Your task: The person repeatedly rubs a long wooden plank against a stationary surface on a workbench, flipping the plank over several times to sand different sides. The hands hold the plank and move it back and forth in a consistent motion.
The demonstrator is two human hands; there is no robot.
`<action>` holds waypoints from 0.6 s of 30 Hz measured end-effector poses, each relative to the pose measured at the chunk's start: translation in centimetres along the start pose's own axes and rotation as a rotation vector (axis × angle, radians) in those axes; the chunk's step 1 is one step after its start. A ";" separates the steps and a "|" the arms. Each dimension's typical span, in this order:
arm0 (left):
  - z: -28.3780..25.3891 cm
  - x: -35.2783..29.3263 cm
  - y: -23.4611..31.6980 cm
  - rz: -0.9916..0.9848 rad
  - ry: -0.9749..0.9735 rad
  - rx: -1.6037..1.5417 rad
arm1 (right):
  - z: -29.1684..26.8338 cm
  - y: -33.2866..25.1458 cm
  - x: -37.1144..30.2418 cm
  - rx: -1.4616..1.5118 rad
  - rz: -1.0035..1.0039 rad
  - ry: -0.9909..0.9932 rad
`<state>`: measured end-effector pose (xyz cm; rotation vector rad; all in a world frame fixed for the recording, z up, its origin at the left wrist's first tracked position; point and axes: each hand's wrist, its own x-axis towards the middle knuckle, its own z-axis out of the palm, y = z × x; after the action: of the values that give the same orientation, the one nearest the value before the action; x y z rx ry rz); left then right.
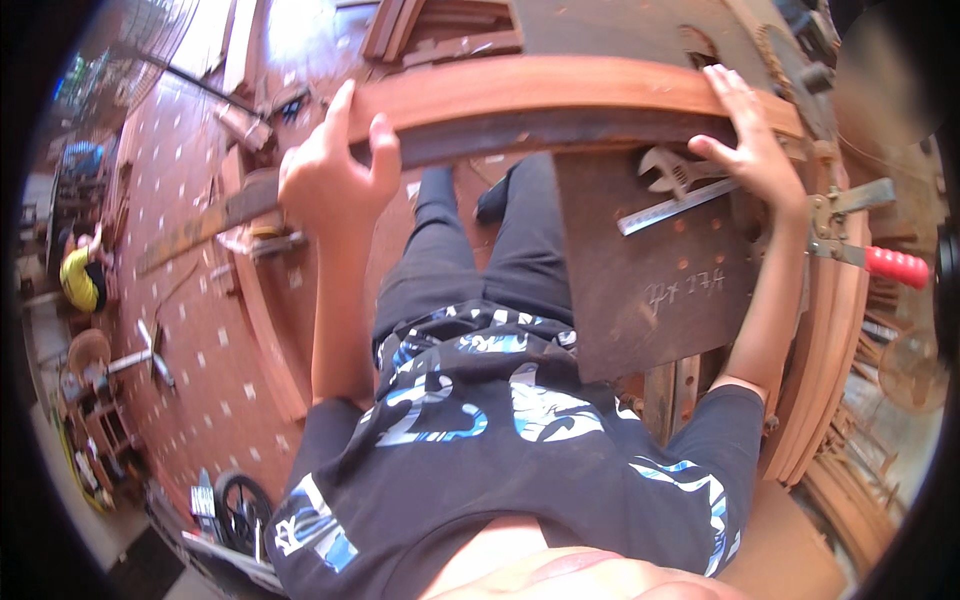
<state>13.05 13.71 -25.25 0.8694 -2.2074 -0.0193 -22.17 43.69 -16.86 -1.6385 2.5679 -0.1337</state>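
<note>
A long reddish-brown wooden plank (560,88) stretches crosswise in front of me, with a darker lower side facing me. At its left end my left hand (342,178) grips it, thumb and forefinger apart around the wood. My right hand (752,150) holds the other end, its fingers reaching over the top edge and its thumb below. Just under that right end lie an adjustable wrench (672,172) and a metal ruler (675,208), both on a dark board (650,290) with chalk-like marks.
A toggle clamp with a red handle (895,266) sticks out at the right, beside stacked curved wooden strips (825,370). On the left, a narrow wooden bar (205,228) lies over long strips. More wood pieces (450,30) stand at the back. Far left, a person in yellow (82,275) crouches.
</note>
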 end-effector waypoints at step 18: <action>12.1 11.3 -4.5 0.047 0.124 0.054 | 4.7 9.0 19.4 0.108 -0.067 0.309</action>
<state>2.24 0.62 -27.90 0.8253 -2.1198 0.1138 -37.80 29.76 -23.25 -1.7873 2.6613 -0.5623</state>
